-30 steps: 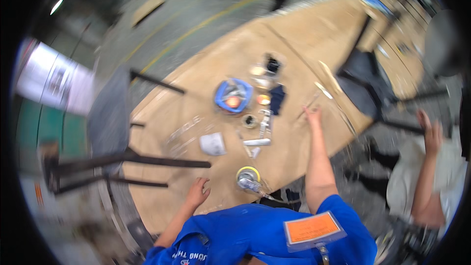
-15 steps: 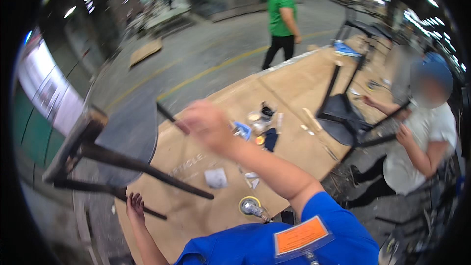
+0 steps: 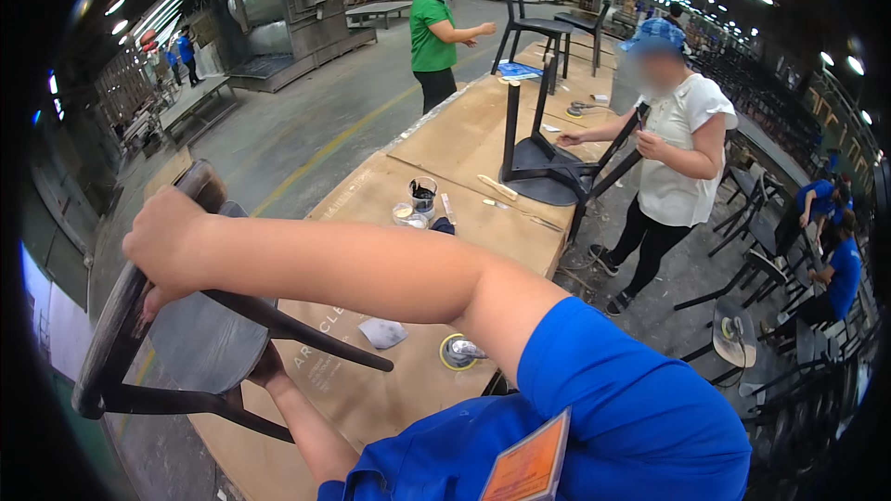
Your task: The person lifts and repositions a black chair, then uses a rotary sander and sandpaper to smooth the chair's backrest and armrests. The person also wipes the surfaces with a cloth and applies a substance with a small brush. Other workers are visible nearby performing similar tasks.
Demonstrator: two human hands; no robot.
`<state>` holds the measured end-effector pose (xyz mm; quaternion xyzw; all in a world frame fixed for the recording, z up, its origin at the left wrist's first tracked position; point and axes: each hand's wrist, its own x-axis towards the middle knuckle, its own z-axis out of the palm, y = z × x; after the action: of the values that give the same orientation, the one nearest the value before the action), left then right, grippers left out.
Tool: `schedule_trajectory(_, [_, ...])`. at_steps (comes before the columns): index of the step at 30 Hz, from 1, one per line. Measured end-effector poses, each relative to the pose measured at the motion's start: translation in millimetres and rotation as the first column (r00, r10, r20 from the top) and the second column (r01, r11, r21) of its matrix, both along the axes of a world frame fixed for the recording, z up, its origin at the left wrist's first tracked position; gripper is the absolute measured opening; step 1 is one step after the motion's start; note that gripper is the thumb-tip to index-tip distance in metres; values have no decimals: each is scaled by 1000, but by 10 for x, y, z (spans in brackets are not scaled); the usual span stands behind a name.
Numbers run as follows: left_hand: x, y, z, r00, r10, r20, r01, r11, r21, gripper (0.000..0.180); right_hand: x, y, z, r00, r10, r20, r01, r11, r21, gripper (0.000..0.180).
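A dark chair point(image 3: 200, 339) with a worn, scuffed finish is tilted over the left end of the worktable, its legs pointing toward me and to the right. Reaching across my body, my right hand point(image 3: 167, 239) is closed over the chair's curved frame at the far left. My left hand point(image 3: 266, 366) grips the chair lower down, by the seat edge and a leg; its fingers are partly hidden behind the chair. My right forearm covers part of the chair and table.
The brown-covered worktable point(image 3: 357, 399) carries a round sander point(image 3: 457, 351), crumpled paper point(image 3: 382, 332) and a cup point(image 3: 422, 193). A co-worker in white point(image 3: 682, 148) stands at another dark chair point(image 3: 548, 167). Someone in green point(image 3: 433, 42) stands across the table.
My right hand has swung left, from above the table onto the chair frame. My left hand has moved up the leg toward the seat. The chair has tilted, and the view has shifted.
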<state>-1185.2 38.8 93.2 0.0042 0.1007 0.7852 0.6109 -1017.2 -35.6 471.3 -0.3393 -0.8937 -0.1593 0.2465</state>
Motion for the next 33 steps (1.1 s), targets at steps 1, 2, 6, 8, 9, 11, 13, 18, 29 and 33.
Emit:
schedule_trajectory(1, [19,55,96,995,-30,-96,35,998,54,64,12,-33,-22,1000,-22,-20,22,1000,17,66])
schedule_trajectory(2, [45,107,190,985,-47,-167,75,983,169,64,39,-75,-33,997,-64,-36,65,997,29,67])
schedule_trajectory(6, [170,239,501,992,27,-119,9,956,294,64,125,-345,-73,996,-28,-81,36,995,93,67])
schedule_trajectory(8, [175,226,618,994,52,-100,-17,947,322,64,154,-496,-113,993,0,-119,17,990,139,67])
schedule_trajectory(9, [164,211,669,994,52,-98,-16,943,332,64,171,-576,-147,993,-1,-122,21,986,168,60])
schedule_trajectory(11, [135,169,739,991,66,-116,-25,945,327,64,195,-709,-193,983,37,-181,8,971,238,59])
schedule_trajectory(13, [98,109,763,988,68,-141,-23,953,302,64,222,-811,-219,981,50,-190,-2,969,247,58])
schedule_trajectory(18, [-36,-41,719,965,40,-261,16,978,210,64,277,-989,-252,977,86,-197,-39,972,230,57])
schedule_trajectory(29, [-282,-423,740,831,-148,-536,153,988,-35,64,723,-1373,-215,944,87,-318,20,948,317,59])
schedule_trajectory(33, [-312,-491,1010,740,-208,-640,229,972,-51,64,1213,-1497,-285,831,19,-555,140,960,243,59])
